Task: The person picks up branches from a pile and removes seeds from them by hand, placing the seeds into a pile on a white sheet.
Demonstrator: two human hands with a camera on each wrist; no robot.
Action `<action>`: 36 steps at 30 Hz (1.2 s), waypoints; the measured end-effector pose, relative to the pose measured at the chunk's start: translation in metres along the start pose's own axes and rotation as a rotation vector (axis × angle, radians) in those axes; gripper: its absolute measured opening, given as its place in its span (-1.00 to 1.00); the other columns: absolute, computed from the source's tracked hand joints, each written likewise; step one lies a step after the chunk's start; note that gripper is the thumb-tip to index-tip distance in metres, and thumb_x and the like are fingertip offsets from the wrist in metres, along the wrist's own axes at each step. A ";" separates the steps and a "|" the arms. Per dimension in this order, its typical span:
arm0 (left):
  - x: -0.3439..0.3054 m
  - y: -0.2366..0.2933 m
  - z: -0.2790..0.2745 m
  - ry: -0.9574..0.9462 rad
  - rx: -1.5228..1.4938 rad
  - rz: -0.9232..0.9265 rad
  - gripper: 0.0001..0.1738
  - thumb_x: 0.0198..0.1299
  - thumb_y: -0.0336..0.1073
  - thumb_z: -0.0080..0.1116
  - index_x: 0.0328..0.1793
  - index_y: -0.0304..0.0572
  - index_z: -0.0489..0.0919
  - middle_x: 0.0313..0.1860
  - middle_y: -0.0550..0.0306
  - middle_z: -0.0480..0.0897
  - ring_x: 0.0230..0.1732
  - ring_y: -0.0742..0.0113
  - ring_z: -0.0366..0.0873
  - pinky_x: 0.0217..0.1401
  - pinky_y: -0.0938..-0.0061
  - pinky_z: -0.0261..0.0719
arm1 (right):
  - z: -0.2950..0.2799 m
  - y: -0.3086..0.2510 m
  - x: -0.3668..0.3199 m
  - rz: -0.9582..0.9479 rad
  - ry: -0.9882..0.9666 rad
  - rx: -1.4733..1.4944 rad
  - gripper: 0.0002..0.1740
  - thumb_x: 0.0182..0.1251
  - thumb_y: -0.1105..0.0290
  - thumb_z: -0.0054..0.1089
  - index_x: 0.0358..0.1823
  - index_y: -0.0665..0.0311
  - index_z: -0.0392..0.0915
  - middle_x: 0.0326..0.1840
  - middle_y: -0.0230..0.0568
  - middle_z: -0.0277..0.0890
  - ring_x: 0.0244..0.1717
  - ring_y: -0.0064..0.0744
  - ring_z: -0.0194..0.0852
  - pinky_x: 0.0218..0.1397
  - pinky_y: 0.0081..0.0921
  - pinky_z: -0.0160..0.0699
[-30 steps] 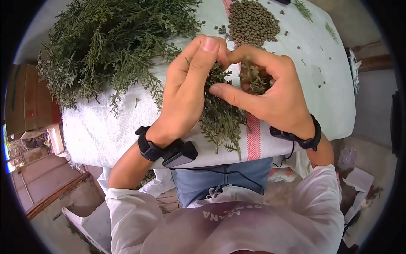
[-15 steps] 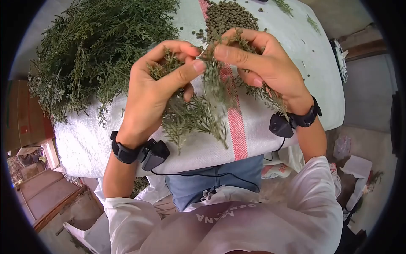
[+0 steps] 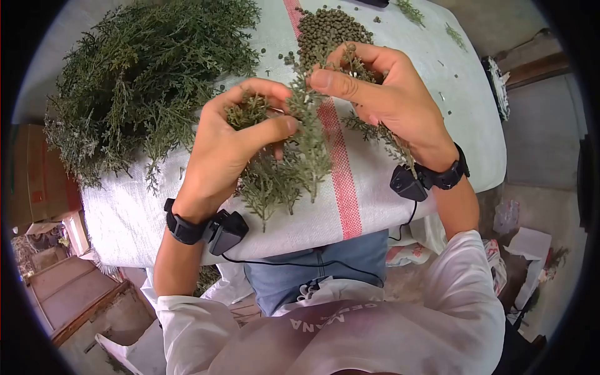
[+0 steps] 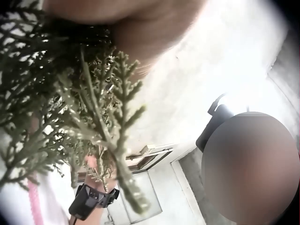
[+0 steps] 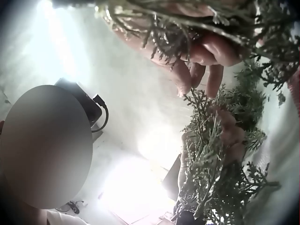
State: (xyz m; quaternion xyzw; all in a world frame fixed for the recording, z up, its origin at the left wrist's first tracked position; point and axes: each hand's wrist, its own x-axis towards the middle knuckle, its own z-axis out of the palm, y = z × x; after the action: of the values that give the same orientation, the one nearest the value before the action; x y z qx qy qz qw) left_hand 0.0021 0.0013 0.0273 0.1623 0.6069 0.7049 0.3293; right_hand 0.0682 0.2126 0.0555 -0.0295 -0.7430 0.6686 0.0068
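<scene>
My left hand (image 3: 215, 147) holds a bunch of green cypress-like sprigs (image 3: 269, 178), their tips hanging below the palm over the white woven cloth. The same leafy bunch (image 4: 103, 117) fills the left side of the left wrist view. Just to the right, my right hand (image 3: 403, 94) pinches another sprig between thumb and forefinger. More of its foliage (image 3: 390, 142) trails under the palm toward the wrist. One pale sprig (image 3: 309, 140) hangs between the two hands. In the right wrist view, the right fingers (image 5: 213, 49) curl under a stem, with the left hand's bunch (image 5: 206, 164) below.
A large heap of green branches (image 3: 150, 81) lies at the left of the cloth (image 3: 134, 215). Small round brown cones or seeds (image 3: 334, 34) are piled behind the hands, with some scattered around. Loose sprigs (image 3: 409, 12) lie at the far right. Cables run from the wrist cameras (image 3: 228, 232).
The hands, close together a second ago, have come apart, the left moving left and lower. The pale sprig, blurred half a second ago, now hangs clearer between them. The head view has shifted slightly.
</scene>
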 end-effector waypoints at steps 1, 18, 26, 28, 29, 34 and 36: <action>0.001 0.000 -0.001 0.026 0.008 0.005 -0.66 0.12 -0.49 0.36 0.05 -0.25 0.59 -0.26 0.28 0.61 -0.33 0.59 0.54 -0.38 0.65 0.49 | 0.000 0.000 0.001 0.009 0.000 0.016 -0.76 0.25 0.29 0.50 -0.21 0.25 0.63 -0.29 -0.55 0.60 -0.51 -0.88 0.29 -0.47 -0.79 0.20; 0.003 0.000 0.007 0.106 -0.066 0.108 -0.72 0.18 -0.52 0.13 0.04 -0.30 0.57 -0.28 0.24 0.62 -0.31 0.51 0.61 -0.30 0.63 0.51 | -0.014 0.005 0.006 -0.164 -0.053 -0.030 -0.80 0.43 0.40 0.26 -0.19 0.45 0.66 -0.23 -0.13 0.74 -0.17 -0.54 0.70 -0.08 -0.62 0.61; -0.003 0.008 -0.004 0.056 -0.242 0.093 -0.68 0.39 -0.34 0.11 0.20 -0.32 0.54 -0.25 0.23 0.54 -0.45 0.49 0.49 -0.35 0.59 0.43 | -0.002 -0.002 -0.003 0.106 -0.406 -0.040 -0.72 0.52 0.38 0.14 -0.11 0.54 0.64 -0.23 -0.04 0.73 -0.16 -0.37 0.74 -0.01 -0.48 0.64; -0.002 0.004 -0.002 0.124 -0.187 0.114 -0.68 0.38 -0.30 0.21 0.17 -0.32 0.58 -0.25 0.18 0.60 -0.48 0.52 0.50 -0.39 0.64 0.44 | 0.000 0.002 -0.003 0.115 -0.404 -0.016 -0.71 0.53 0.37 0.12 -0.11 0.54 0.64 -0.24 -0.05 0.73 -0.16 -0.36 0.74 -0.01 -0.48 0.63; -0.002 0.003 -0.001 0.157 -0.160 0.123 -0.67 0.37 -0.28 0.27 0.15 -0.31 0.60 -0.24 0.16 0.63 -0.49 0.54 0.51 -0.41 0.67 0.44 | 0.002 0.004 -0.003 0.123 -0.402 0.007 -0.70 0.55 0.37 0.10 -0.11 0.54 0.65 -0.25 -0.05 0.72 -0.16 -0.35 0.74 -0.01 -0.48 0.63; 0.001 0.001 0.002 0.148 -0.184 0.130 -0.68 0.36 -0.25 0.29 0.12 -0.31 0.62 -0.17 0.13 0.67 -0.50 0.55 0.50 -0.41 0.66 0.44 | 0.000 0.004 -0.001 0.155 -0.487 0.142 -0.67 0.58 0.36 0.04 -0.09 0.56 0.65 -0.23 -0.04 0.72 -0.15 -0.30 0.76 -0.04 -0.49 0.62; 0.002 -0.003 0.000 0.176 -0.186 0.148 -0.70 0.36 -0.27 0.27 0.10 -0.30 0.62 -0.12 0.08 0.69 -0.50 0.53 0.51 -0.41 0.64 0.45 | 0.000 0.004 -0.002 0.162 -0.498 0.154 -0.68 0.57 0.35 0.07 -0.08 0.54 0.65 -0.23 -0.08 0.71 -0.19 -0.34 0.74 -0.06 -0.52 0.61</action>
State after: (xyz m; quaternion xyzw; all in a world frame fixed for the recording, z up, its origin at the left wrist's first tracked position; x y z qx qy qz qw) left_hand 0.0013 0.0029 0.0236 0.1130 0.5521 0.7918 0.2357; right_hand 0.0702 0.2125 0.0514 0.0771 -0.6639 0.7083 -0.2273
